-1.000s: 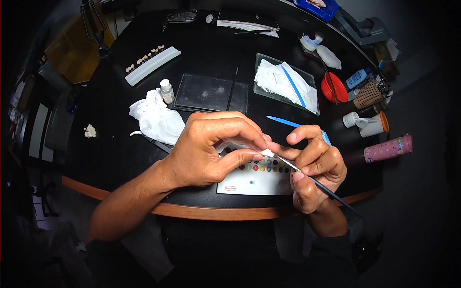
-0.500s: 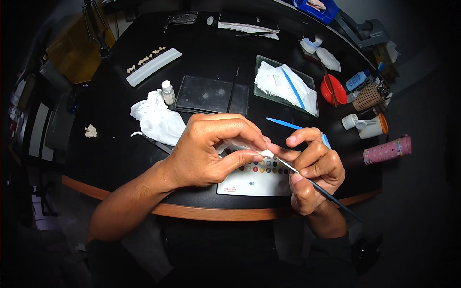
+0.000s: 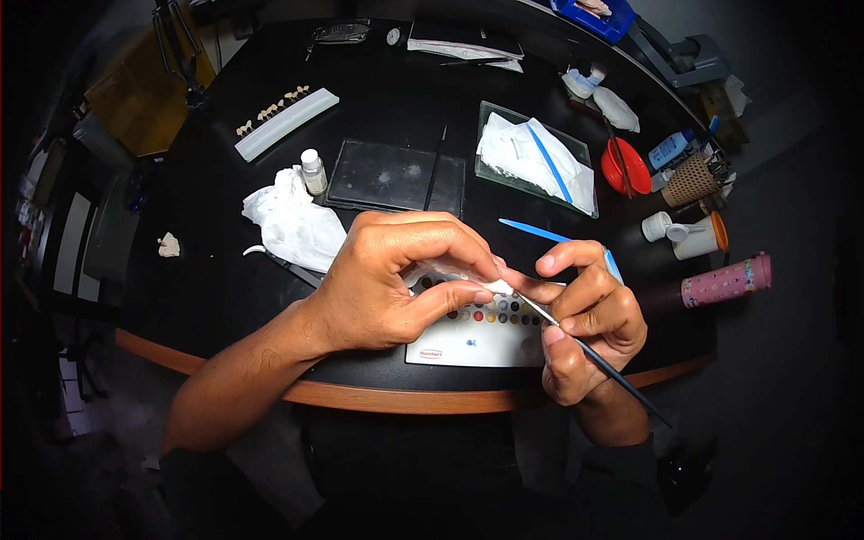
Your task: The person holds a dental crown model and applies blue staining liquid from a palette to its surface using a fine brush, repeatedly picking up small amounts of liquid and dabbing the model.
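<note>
Head view: white palette (image 3: 468,349) lies near the front edge of the table (image 3: 207,310), partly hidden; white cloth (image 3: 292,220) lies beyond, leftward. Left hand (image 3: 387,279) grip narrowly pinches small white piece (image 3: 499,287) above palette. Right hand (image 3: 596,319) grip grasps brush (image 3: 612,371), tip at piece, contact unclear.

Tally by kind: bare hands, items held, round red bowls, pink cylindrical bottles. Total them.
Bare hands: 2 (left hand, right hand)
Small white piece, held: 1
Slender dark-handled tool, held: 1
Round red bowl: 1
Pink cylindrical bottle: 1
Total: 6
</note>
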Demonstrator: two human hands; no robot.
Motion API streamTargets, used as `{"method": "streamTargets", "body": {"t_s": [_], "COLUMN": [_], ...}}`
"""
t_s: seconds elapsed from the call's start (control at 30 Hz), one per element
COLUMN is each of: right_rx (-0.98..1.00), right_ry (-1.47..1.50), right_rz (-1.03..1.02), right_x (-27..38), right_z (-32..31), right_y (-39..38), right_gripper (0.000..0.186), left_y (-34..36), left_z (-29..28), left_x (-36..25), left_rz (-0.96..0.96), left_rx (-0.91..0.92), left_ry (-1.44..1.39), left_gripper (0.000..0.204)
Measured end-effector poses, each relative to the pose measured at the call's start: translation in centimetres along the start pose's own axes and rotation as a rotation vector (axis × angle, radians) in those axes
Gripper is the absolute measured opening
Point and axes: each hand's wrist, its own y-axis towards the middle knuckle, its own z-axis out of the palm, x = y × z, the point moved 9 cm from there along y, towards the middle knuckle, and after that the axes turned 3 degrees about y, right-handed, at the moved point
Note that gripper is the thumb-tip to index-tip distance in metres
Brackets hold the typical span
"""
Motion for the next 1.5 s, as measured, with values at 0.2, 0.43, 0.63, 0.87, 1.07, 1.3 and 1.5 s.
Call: {"method": "streamTargets", "body": {"t_s": [0.2, 0.43, 0.63, 0.87, 1.07, 1.3, 1.5], "right_rx": [-0.001, 0.019, 0.018, 0.028, 0.006, 0.021, 0.026], "right_ry": [0.014, 0.005, -0.010, -0.038, 0.007, 0.006, -0.040], "right_rz": [-0.007, -0.008, -0.020, -0.038, -0.013, -0.024, -0.023], "right_x": [0.05, 0.23, 0.39, 0.61, 0.30, 0.44, 0.77], "right_z": [0.05, 0.34, 0.46, 0.59, 0.21, 0.46, 0.56], "right_y": [-0.05, 0.01, 0.14, 0.17, -0.03, 0.21, 0.19], "right_gripper": [0.012, 0.013, 0.013, 0.014, 0.012, 0.013, 0.014], "left_y": [0.07, -0.29, -0.21, -0.18, -0.19, -0.25, -0.27], "left_z": [0.01, -0.08, 0.03, -0.02, -0.04, 0.04, 0.14], "left_x": [-0.11, 0.45, 0.56, 0.42, 0.18, 0.40, 0.45], "left_rz": [0.007, -0.015, -0.008, -0.028, -0.039, -0.040, -0.040], "left_rx": [0.001, -0.061, -0.055, -0.054, 0.000, 0.005, 0.011], "left_ry": [-0.008, -0.045, -0.035, -0.031, -0.014, -0.023, -0.026], "left_gripper": [0.017, 0.016, 0.015, 0.015, 0.018, 0.019, 0.019]}}
